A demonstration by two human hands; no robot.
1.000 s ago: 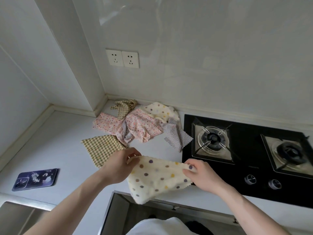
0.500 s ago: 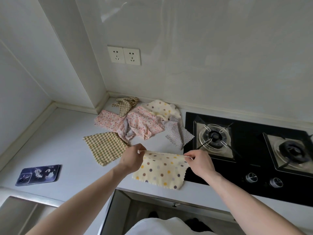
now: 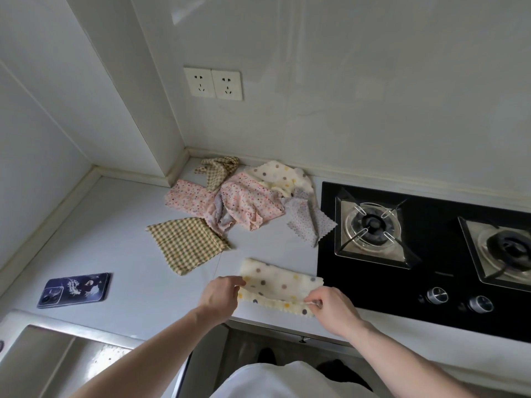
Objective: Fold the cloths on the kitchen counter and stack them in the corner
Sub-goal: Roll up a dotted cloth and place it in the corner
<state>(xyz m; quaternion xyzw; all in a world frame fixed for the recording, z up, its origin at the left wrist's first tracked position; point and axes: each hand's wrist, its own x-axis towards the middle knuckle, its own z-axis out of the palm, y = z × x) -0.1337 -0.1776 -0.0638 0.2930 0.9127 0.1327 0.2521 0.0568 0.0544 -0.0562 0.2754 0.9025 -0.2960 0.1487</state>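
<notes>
Cream cotton dotted in purple, yellow and brown, the polka-dot cloth [image 3: 280, 285] lies at the front edge of the counter [image 3: 129, 225], just left of the black hob [image 3: 425, 282] and doubled over into a band. Its long axis runs left to right, across the person's body, with the folded layer sitting on top and a zigzag hem showing along the near side.

The left hand [image 3: 221, 294] pinches the cloth's left end, fingers curled over the corner. The right hand [image 3: 330, 305] pinches the right end near the front hem, fingertips closed on the fabric. Each hand therefore holds one short end, and the cloth stretches between them.

That layout is what the next fold looks to depend on: to halve the band again, one end would have to travel along the long axis to meet the other. The left hand sits on the side towards the wall corner (where the stack is meant to go), so it is also the nearer hand for carrying the cloth there.

Behind, well apart from the hands, the unfolded pile [image 3: 247, 202] sprawls near the back wall: pink floral, checked and another dotted piece, with a gingham cloth [image 3: 186, 244] spread flat in front. A phone [image 3: 74, 290] lies further left.
</notes>
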